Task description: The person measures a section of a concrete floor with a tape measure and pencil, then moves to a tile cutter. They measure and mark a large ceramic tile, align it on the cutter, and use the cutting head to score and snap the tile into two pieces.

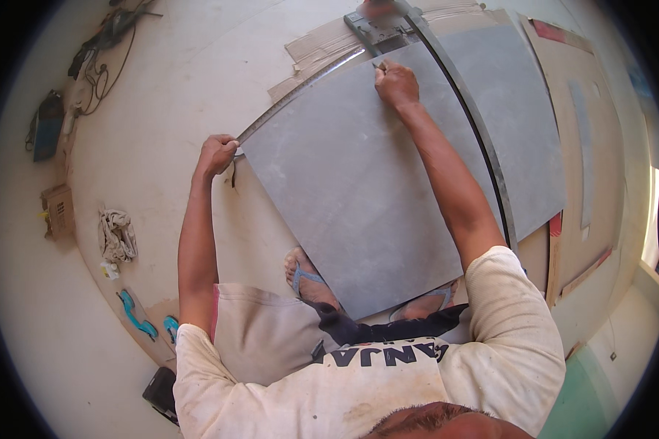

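The grey slab [337,168] lies flat at floor level, beneath the cutter's rail [467,101]. The left hand [217,155] grasps a measuring strip [269,112] at the slab's left corner; the right hand [398,84] pinches an object too small to identify near the far edge. Slackening of the left grip could let the strip slide, spoiling alignment. The rail may obstruct rightward reach; sandalled feet [300,276] crowd the near corner. Cloth [117,234] and teal handles [134,316] lie toward the floor's [190,80] left edge.
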{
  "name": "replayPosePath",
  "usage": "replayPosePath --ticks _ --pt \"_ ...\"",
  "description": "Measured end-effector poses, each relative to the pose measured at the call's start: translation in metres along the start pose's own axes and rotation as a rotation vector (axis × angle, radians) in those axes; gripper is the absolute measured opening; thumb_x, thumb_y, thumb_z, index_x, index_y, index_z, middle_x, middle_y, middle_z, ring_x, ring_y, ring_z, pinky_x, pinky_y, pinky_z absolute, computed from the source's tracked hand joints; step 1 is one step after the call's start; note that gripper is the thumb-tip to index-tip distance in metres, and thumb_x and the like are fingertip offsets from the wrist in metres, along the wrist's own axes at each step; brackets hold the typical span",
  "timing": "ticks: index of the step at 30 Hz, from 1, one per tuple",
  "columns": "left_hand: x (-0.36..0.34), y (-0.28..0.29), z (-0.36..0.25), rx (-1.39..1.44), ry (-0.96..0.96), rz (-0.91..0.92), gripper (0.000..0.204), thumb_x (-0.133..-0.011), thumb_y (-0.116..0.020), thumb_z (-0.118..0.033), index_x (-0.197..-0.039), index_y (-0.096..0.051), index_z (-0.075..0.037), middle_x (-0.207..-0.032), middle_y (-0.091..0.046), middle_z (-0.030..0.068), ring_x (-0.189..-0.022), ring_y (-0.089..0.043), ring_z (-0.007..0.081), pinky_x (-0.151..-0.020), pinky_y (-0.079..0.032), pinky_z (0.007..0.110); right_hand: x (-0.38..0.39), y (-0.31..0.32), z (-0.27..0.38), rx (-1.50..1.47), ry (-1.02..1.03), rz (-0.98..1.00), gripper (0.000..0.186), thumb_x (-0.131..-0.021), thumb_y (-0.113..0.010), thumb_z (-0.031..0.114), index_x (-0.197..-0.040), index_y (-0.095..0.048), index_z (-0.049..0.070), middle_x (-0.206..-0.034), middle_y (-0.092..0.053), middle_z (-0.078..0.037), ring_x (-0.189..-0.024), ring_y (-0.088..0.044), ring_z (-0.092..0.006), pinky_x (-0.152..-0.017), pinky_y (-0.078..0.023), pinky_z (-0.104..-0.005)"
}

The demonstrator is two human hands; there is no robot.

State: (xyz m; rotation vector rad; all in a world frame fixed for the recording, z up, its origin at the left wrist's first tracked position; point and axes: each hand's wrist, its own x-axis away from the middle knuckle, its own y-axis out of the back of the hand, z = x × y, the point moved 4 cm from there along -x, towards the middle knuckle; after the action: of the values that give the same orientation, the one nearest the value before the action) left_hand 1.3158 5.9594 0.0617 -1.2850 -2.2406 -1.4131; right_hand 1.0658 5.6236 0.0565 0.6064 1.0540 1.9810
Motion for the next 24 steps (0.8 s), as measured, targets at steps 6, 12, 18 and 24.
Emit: replayPosePath --ticks 6,12,18,24 --pt "-0.001 -0.003 -0.002 -0.002 0.007 -0.004 0.027 -0.077 -0.057 -0.022 -0.081 -0.066 0.002 -0.065 -0.06 0.0063 -0.065 -0.055 0.0142 -0.064 -0.045 0.03 -0.014 -0.005 0.001 0.017 0.038 -0.024 0.016 -0.083 -0.055 0.021 -0.089 -0.063 0.009 -0.086 -0.065 -0.018 -0.085 -0.063 -0.0368 -0.077 -0.05 -0.0442" --pt "0.004 -0.002 0.003 0.005 0.014 -0.034 0.027 -0.076 -0.057 -0.023 -0.081 -0.065 0.002 -0.065 -0.059 0.007 -0.065 -0.054 0.0146 -0.065 -0.045 0.03 -0.008 -0.006 0.001 -0.038 0.031 -0.022 0.015 -0.083 -0.055 0.021 -0.089 -0.061 0.009 -0.084 -0.065 -0.019 -0.083 -0.062 -0.0388 -0.074 -0.049 -0.0464" --pt "0.007 -0.002 -0.005 0.012 0.021 -0.021 0.025 -0.077 -0.057 -0.022 -0.078 -0.064 0.002 -0.061 -0.055 0.0042 -0.061 -0.052 0.0129 -0.06 -0.043 0.029 -0.005 -0.008 -0.009 -0.113 0.08 -0.081 0.014 -0.083 -0.055 0.02 -0.087 -0.061 0.007 -0.078 -0.064 -0.02 -0.077 -0.062 -0.0403 -0.071 -0.049 -0.0475" --pt "0.01 -0.003 -0.004 0.151 0.051 -0.006 0.019 -0.081 -0.056 -0.018 -0.075 -0.063 -0.001 -0.056 -0.049 -0.002 -0.049 -0.042 0.0066 -0.044 -0.034 0.025 0.005 -0.004 -0.012 -0.165 0.078 -0.098 0.015 -0.082 -0.056 0.021 -0.084 -0.062 0.007 -0.077 -0.064 -0.02 -0.076 -0.062 -0.04 -0.07 -0.049 -0.0463"
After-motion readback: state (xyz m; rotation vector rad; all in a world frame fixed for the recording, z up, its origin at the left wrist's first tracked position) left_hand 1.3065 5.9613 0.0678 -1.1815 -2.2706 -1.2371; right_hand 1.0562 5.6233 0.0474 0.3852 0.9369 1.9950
